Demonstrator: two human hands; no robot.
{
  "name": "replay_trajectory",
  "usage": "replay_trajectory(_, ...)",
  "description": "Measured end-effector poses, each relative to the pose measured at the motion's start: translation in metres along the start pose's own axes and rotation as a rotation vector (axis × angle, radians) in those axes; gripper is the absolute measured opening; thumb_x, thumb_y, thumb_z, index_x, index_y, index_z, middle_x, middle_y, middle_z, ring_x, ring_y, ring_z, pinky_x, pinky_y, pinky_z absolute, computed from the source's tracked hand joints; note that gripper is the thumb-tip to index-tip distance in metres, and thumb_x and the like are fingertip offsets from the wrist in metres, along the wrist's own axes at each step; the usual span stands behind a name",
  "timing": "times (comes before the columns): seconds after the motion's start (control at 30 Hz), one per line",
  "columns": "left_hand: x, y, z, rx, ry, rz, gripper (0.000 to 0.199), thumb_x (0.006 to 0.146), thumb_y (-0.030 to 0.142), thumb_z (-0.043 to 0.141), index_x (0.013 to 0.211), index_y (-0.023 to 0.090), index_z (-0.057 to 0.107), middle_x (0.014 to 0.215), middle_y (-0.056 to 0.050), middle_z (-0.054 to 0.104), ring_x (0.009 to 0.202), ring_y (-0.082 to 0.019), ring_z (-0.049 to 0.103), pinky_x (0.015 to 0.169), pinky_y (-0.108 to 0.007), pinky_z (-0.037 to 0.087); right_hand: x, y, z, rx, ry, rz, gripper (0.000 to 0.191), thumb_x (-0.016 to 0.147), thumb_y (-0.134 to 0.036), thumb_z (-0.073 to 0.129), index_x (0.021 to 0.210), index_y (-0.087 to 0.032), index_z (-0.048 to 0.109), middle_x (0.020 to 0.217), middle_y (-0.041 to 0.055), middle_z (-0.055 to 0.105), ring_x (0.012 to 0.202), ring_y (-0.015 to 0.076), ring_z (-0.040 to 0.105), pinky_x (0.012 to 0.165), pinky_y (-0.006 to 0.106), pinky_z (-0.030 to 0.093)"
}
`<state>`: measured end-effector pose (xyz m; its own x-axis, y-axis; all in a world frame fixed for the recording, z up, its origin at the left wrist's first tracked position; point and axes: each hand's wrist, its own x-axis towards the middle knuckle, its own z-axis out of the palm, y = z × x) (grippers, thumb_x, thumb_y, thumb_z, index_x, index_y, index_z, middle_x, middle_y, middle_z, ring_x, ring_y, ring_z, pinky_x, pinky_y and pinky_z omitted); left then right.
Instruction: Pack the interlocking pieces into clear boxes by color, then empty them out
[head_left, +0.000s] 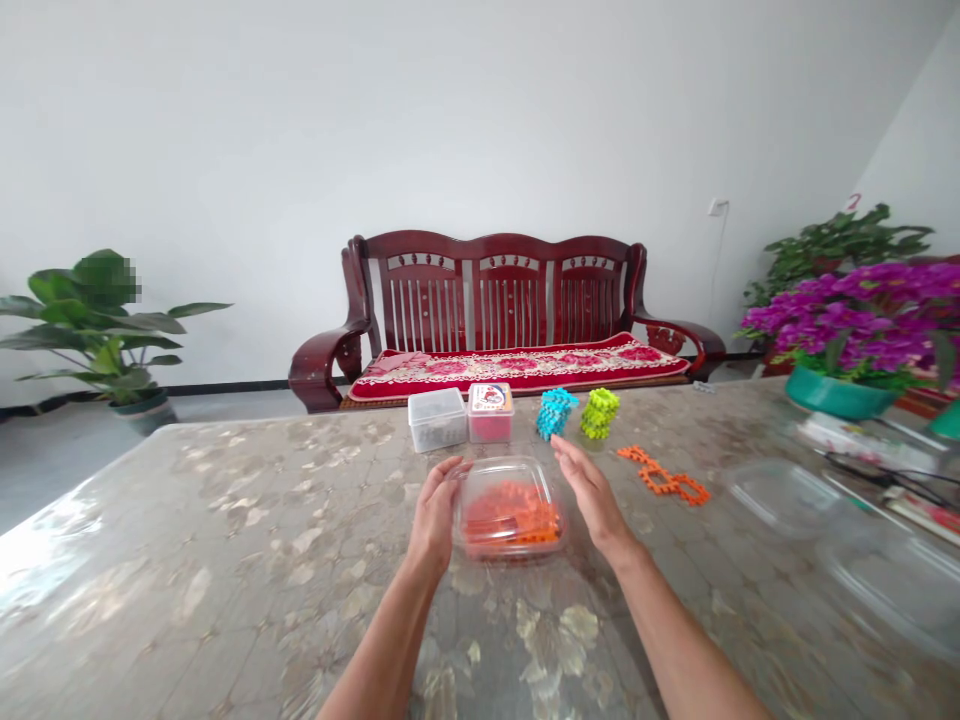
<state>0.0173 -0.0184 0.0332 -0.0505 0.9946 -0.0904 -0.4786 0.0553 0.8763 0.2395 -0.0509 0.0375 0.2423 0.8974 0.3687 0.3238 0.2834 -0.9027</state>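
A clear plastic box [480, 548] with a clear lid stands on the table in front of me, orange toothed plastic building pieces [514, 512] inside it. My left hand [435, 510] is on the box's left side, its fingers curled around the back left corner. On the other side, my right hand [592, 490] is open, fingers stretched forward, slightly apart from the box. Beyond my right hand are a blue stack of pieces [555, 413] and a lime green one [599, 413]. Joined orange pieces [664, 480] lie flat to the right.
Two lidded boxes, one whitish [437, 420] and one with red contents [490, 425], stand at the table's back. Clear lids or trays [787, 495] lie at right, near a purple flower pot [840, 395] and cables. A wooden bench [502, 250] is behind the patterned table [300, 560].
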Motion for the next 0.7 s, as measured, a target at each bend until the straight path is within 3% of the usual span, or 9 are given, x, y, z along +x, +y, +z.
replay_trajectory(0.13,-0.004,-0.005,0.002,0.166,-0.034,0.082,0.023,0.072,0.016,0.065,0.094,0.015,0.07,0.096,-0.007,0.072,0.09,-0.018,0.064,0.08,-0.025,0.046,-0.008,-0.012,0.005,-0.368,-0.159,-0.257,0.051,0.095,-0.05,0.042,0.137,-0.024,0.052,0.145,0.0082,0.049,0.135,0.0237,0.043,0.113,0.046,0.032)
replay_trajectory(0.23,-0.003,-0.01,0.001,0.211,-0.025,0.119,0.023,0.071,0.014,0.067,0.094,0.016,0.07,0.092,-0.007,0.071,0.088,-0.019,0.064,0.08,-0.025,0.048,-0.017,-0.02,0.014,-0.627,-0.267,-0.37,0.048,0.096,-0.043,0.043,0.139,-0.022,0.049,0.145,0.0087,0.049,0.136,0.0241,0.04,0.113,0.046,0.031)
replay_trajectory(0.37,0.003,-0.019,-0.005,0.424,-0.029,0.165,0.026,0.076,0.017,0.061,0.102,0.017,0.069,0.096,-0.007,0.071,0.093,-0.022,0.065,0.087,-0.033,0.05,-0.022,-0.022,0.022,-0.801,-0.298,-0.366,0.046,0.095,-0.035,0.047,0.138,-0.019,0.05,0.143,0.0097,0.051,0.133,0.025,0.043,0.112,0.046,0.033)
replay_trajectory(0.53,0.01,-0.025,-0.011,0.931,-0.113,0.432,0.043,0.081,0.006,0.041,0.117,0.014,0.064,0.134,-0.014,0.057,0.127,-0.024,0.051,0.108,-0.042,0.039,-0.022,-0.022,0.021,-0.838,-0.331,-0.325,0.049,0.093,-0.035,0.048,0.139,-0.017,0.048,0.142,0.0109,0.051,0.13,0.0252,0.045,0.111,0.043,0.035)
replay_trajectory(0.63,0.009,-0.019,-0.011,1.256,-0.259,0.645,0.053,0.08,0.0,0.034,0.127,0.011,0.057,0.139,-0.015,0.053,0.133,-0.022,0.046,0.114,-0.042,0.034,-0.022,-0.023,0.021,-0.848,-0.342,-0.318,0.05,0.093,-0.035,0.048,0.14,-0.017,0.047,0.14,0.0114,0.052,0.127,0.0263,0.046,0.109,0.044,0.037)
replay_trajectory(0.7,0.006,-0.013,-0.01,1.427,-0.383,0.769,0.048,0.084,0.002,0.035,0.125,0.011,0.057,0.135,-0.015,0.057,0.134,-0.023,0.045,0.116,-0.045,0.03,-0.022,-0.023,0.021,-0.849,-0.336,-0.32,0.05,0.092,-0.035,0.048,0.139,-0.018,0.047,0.139,0.0113,0.052,0.126,0.0268,0.047,0.108,0.044,0.038)
